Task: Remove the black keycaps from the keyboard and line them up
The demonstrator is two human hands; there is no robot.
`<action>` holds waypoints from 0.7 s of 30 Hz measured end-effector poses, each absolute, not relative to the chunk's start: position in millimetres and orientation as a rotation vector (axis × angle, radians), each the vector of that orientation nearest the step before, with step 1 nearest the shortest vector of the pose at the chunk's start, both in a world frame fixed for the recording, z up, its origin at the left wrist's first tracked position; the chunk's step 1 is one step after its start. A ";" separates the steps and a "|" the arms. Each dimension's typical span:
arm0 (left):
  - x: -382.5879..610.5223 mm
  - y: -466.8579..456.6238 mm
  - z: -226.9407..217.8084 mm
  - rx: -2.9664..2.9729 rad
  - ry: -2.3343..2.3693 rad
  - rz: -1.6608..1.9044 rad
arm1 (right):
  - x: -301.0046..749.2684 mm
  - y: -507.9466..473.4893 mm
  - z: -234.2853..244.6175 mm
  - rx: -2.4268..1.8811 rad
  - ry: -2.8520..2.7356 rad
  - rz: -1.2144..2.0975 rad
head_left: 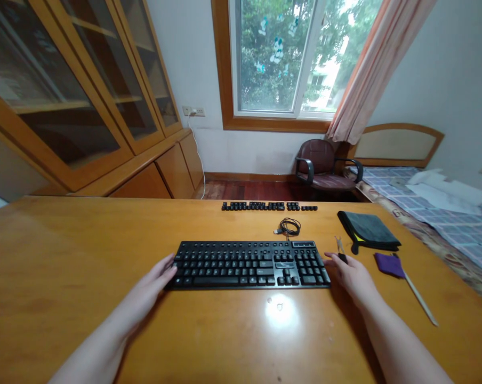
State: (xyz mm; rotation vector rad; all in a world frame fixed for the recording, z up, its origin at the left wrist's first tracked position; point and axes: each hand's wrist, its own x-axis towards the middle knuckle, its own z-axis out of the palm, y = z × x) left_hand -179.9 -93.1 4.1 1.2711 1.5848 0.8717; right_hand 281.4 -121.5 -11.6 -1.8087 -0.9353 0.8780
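A black keyboard [249,265] lies flat across the middle of the table, its topmost row showing small, widely spaced stubs. My left hand [161,273] is closed at its left edge, thumb on top and the other fingers partly hidden. At the keyboard's right edge is my right hand [351,272], with its fingers bent around a small tool with thin metal prongs and a black handle, which looks like a keycap puller [340,250]. Coiled behind the keyboard is its black USB cable [290,226]. Several loose black keycaps [257,206] stand in a line near the table's far edge.
On the right of the wooden table [85,256] lie a folded grey cloth [369,229], a purple cloth [388,264] and a thin pale stick [420,301]. Beyond the table are an office chair [323,160], a bed [433,197] and a glass-door cabinet [105,149].
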 end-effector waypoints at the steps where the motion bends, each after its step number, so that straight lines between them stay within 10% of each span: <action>1: -172.3 -92.2 6.0 1.254 1.554 0.886 | 289.5 -120.8 -10.4 -1.839 -0.903 0.868; 13: -89.6 -66.4 11.1 1.287 1.275 0.747 | 364.9 -98.8 6.2 -2.335 -1.012 0.358; 21: -109.8 -58.0 18.0 1.786 1.725 0.545 | 329.4 -104.8 -0.1 -2.123 -1.010 0.653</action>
